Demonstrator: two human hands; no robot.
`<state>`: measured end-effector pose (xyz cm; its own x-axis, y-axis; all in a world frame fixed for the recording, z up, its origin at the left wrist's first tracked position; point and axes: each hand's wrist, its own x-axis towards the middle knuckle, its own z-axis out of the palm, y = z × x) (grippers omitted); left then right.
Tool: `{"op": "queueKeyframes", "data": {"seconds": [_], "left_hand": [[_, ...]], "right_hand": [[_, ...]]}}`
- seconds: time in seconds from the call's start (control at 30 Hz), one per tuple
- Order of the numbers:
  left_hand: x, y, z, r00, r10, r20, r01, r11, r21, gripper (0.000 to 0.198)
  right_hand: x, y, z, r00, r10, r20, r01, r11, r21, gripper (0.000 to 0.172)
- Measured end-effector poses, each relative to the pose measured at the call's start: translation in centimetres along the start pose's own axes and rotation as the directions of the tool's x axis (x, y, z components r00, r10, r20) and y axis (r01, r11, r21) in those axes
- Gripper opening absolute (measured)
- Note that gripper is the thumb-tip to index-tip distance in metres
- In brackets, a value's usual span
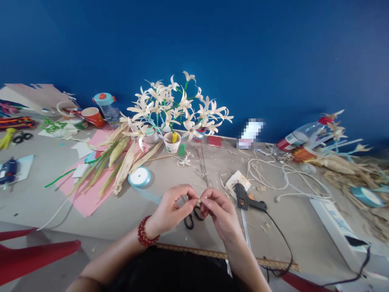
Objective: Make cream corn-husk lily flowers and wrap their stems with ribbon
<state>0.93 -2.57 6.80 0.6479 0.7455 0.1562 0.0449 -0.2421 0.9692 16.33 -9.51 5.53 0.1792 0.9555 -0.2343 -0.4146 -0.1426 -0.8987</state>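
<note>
My left hand [178, 205] and my right hand [220, 209] meet over the near middle of the table, fingertips almost touching. Both pinch a small pale piece [199, 199], perhaps a bit of husk; most of it is hidden by the fingers. Beneath them lie black-handled scissors [189, 222], partly covered. To the left is a roll of light blue ribbon [139, 177], its tail running toward my left hand. A black glue gun [243, 197] rests right of my right hand. Pale husk flowers [170, 101] on green stems stand in cups behind, one a white paper cup [172, 144].
Corn husks [117, 162] lie on pink paper [88, 200] at the left. A white cable [287, 174] loops across the right side near a power strip [334, 235]. A plastic bottle [300, 136] leans at the back right. The blue glue gun [9, 170] sits far left.
</note>
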Motion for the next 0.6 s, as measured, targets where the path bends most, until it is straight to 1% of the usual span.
{"op": "queueKeyframes", "data": {"seconds": [0.1, 0.2, 0.27, 0.33, 0.4, 0.47, 0.53, 0.6], "left_hand": [[-0.2, -0.7, 0.1, 0.998, -0.059, 0.037, 0.064, 0.984, -0.163, 0.013], [-0.6, -1.7, 0.3, 0.992, -0.098, 0.074, 0.119, 0.912, -0.391, 0.014], [-0.9, -2.4, 0.3, 0.996, -0.068, 0.064, 0.091, 0.854, -0.512, 0.016], [-1.2, -2.7, 0.2, 0.999, -0.037, 0.011, 0.036, 0.822, -0.569, 0.017], [-1.3, -2.6, 0.0, 0.998, -0.053, -0.018, 0.034, 0.833, -0.552, 0.016], [-1.2, -2.1, -0.2, 0.997, -0.078, 0.007, 0.071, 0.874, -0.48, 0.016], [-1.0, -1.6, -0.2, 0.998, -0.062, 0.028, 0.068, 0.918, -0.39, 0.017], [-0.6, -1.2, 0.0, 0.999, -0.023, 0.031, 0.031, 0.951, -0.307, 0.016]], "right_hand": [[0.1, 0.3, 0.1, 0.997, 0.064, 0.036, -0.065, 0.996, 0.053, 0.019], [0.2, 0.3, 0.0, 0.988, 0.121, 0.1, -0.138, 0.971, 0.194, 0.02], [0.3, 0.0, -0.2, 0.987, 0.11, 0.119, -0.142, 0.939, 0.314, 0.021], [0.3, -0.5, -0.6, 0.994, 0.07, 0.09, -0.098, 0.927, 0.363, 0.022], [0.4, -0.8, -1.0, 0.998, 0.04, 0.054, -0.055, 0.944, 0.324, 0.022], [0.4, -0.9, -1.0, 0.998, 0.049, 0.039, -0.057, 0.964, 0.261, 0.021], [0.3, -0.8, -0.8, 0.997, 0.076, 0.03, -0.081, 0.972, 0.223, 0.022], [0.2, -0.6, -0.5, 0.995, 0.096, 0.015, -0.097, 0.976, 0.197, 0.023]]}}
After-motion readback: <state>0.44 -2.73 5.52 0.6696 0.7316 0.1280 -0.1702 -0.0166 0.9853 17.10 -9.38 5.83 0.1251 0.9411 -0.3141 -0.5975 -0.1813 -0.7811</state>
